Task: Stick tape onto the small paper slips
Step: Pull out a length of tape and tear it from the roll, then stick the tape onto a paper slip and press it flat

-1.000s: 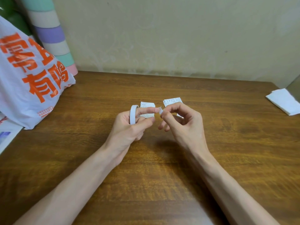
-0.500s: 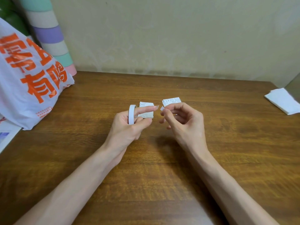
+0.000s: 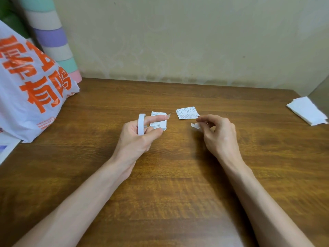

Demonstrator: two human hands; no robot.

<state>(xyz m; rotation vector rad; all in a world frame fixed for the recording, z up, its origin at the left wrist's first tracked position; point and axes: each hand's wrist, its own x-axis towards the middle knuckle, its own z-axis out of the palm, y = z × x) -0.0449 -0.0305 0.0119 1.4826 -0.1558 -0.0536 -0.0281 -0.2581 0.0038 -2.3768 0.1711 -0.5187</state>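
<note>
A thin white tape roll (image 3: pixel 141 123) sits like a ring around the index finger of my left hand (image 3: pixel 138 138), which holds it with the thumb and curled fingers; the index finger points right. Behind that hand lies a small stack of printed paper slips (image 3: pixel 159 122). A second stack of slips (image 3: pixel 187 112) lies on the table to the right. My right hand (image 3: pixel 218 132) hovers just in front of that stack and pinches a small torn piece of white tape (image 3: pixel 195 125) between thumb and fingertip.
A white plastic bag with orange characters (image 3: pixel 33 86) fills the left side. Behind it leans a striped pastel roll (image 3: pixel 53 43). Folded white paper (image 3: pixel 307 113) lies at the table's right edge. The wall (image 3: pixel 178 41) closes off the back of the wooden table (image 3: pixel 169 184).
My right hand has pulled away to the right from the left hand, taking a torn piece of tape with it. The left hand keeps the roll in nearly the same place.
</note>
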